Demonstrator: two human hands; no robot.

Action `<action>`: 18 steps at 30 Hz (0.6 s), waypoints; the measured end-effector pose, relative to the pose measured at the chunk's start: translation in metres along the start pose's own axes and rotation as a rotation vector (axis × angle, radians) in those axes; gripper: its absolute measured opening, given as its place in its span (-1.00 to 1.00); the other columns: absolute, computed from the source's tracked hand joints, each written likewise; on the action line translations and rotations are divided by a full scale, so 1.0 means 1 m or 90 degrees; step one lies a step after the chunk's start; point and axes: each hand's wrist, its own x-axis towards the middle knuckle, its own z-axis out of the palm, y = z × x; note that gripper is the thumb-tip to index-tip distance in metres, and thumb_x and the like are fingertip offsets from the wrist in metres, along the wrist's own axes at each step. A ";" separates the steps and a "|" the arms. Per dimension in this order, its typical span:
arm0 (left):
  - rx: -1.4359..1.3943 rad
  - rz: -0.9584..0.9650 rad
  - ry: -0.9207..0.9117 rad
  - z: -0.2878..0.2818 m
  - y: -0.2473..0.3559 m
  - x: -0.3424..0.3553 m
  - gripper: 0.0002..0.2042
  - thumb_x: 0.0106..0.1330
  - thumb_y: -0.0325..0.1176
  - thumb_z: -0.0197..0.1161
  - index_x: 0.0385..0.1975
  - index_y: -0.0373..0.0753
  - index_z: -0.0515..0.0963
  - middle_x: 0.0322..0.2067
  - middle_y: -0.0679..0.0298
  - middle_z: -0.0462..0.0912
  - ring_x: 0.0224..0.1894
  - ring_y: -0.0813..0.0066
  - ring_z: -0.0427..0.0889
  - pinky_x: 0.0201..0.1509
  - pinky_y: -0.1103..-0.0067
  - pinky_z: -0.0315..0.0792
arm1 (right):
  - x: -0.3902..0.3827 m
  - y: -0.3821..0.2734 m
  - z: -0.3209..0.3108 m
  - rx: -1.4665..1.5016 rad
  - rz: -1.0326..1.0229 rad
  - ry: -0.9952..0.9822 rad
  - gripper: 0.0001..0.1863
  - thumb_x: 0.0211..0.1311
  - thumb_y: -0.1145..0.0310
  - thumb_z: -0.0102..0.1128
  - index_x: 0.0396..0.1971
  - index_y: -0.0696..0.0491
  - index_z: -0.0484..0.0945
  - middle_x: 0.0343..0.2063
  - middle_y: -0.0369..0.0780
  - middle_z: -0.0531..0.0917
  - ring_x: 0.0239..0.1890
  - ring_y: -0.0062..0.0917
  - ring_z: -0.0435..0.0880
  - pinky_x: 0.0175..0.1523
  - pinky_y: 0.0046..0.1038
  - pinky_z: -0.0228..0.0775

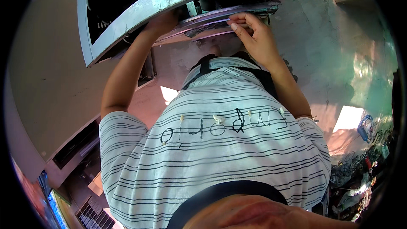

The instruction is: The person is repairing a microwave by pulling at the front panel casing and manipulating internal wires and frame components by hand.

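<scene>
A large worn appliance-like body with a white metal frame point(163, 1) stands in front of me, dark inside. Below its front edge, a long narrow metal rail or panel edge point(212, 16) sticks out. My left hand point(165, 22) reaches under the frame into the dark gap, its fingers hidden in shadow. At the right part of the rail is my right hand point(251, 32), thumb and index finger bent toward each other in a pinch. Whatever sits between those fingertips is too small to make out.
A wide beige panel point(46, 63) stands at the left. On the right side, a coil of blue cable point(364, 128) lies on the concrete floor point(313, 51), near a heap of wires and scrap point(356, 178). A lit screen point(57, 208) shows at lower left.
</scene>
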 end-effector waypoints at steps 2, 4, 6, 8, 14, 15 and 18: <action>0.037 0.050 0.036 0.016 -0.014 0.008 -0.61 0.42 -0.16 -0.01 0.18 -0.16 0.37 0.10 0.02 0.48 0.12 0.07 0.48 0.20 0.33 0.31 | 0.002 -0.005 -0.003 -0.018 -0.027 -0.002 -0.76 0.25 0.36 0.18 -0.14 0.15 0.54 -0.29 -0.16 0.69 -0.23 -0.48 0.69 -0.15 -0.50 0.52; -0.046 0.067 0.045 0.037 -0.034 0.017 -0.62 0.42 -0.18 0.03 0.16 -0.17 0.39 0.07 0.02 0.51 0.10 0.11 0.50 0.20 0.37 0.32 | 0.003 -0.003 -0.004 -0.020 -0.041 -0.009 -0.77 0.24 0.36 0.18 -0.15 0.15 0.54 -0.30 -0.16 0.69 -0.23 -0.47 0.70 -0.15 -0.49 0.52; -0.109 0.058 0.058 0.043 -0.036 0.020 -0.64 0.41 -0.20 0.07 0.14 -0.19 0.42 0.03 0.04 0.54 0.07 0.17 0.52 0.19 0.41 0.33 | 0.004 -0.001 -0.006 -0.021 -0.043 -0.021 -0.77 0.24 0.36 0.18 -0.16 0.14 0.54 -0.31 -0.16 0.69 -0.25 -0.46 0.70 -0.14 -0.49 0.53; -0.149 0.025 0.074 0.036 -0.022 0.020 -0.64 0.40 -0.23 0.11 0.12 -0.23 0.44 -0.01 0.07 0.58 0.03 0.25 0.54 0.18 0.47 0.33 | 0.005 0.001 -0.009 -0.020 -0.033 -0.039 -0.77 0.24 0.36 0.18 -0.16 0.14 0.54 -0.32 -0.16 0.69 -0.27 -0.46 0.70 -0.14 -0.49 0.53; -0.281 0.025 0.079 0.058 -0.065 0.032 -0.63 0.30 -0.18 0.20 0.03 -0.22 0.50 -0.03 0.10 0.58 0.03 0.18 0.52 0.17 0.41 0.32 | -0.001 0.001 -0.004 0.004 0.027 -0.101 -0.77 0.24 0.38 0.19 -0.13 0.10 0.54 -0.30 -0.24 0.68 -0.28 -0.56 0.67 -0.15 -0.54 0.49; -0.317 0.016 0.080 0.055 -0.061 0.032 -0.63 0.28 -0.17 0.22 0.01 -0.21 0.51 -0.03 0.09 0.58 0.04 0.15 0.51 0.17 0.39 0.32 | -0.002 0.002 -0.004 0.002 0.029 -0.103 -0.77 0.24 0.38 0.19 -0.13 0.09 0.54 -0.29 -0.24 0.68 -0.29 -0.56 0.67 -0.15 -0.54 0.50; -0.419 -0.022 0.064 0.045 -0.051 0.026 -0.64 0.27 -0.22 0.24 0.01 -0.24 0.49 -0.05 0.10 0.58 0.02 0.23 0.51 0.17 0.41 0.32 | -0.002 0.006 -0.001 0.008 0.030 -0.112 -0.78 0.23 0.38 0.19 -0.14 0.08 0.54 -0.29 -0.25 0.68 -0.30 -0.56 0.68 -0.16 -0.54 0.51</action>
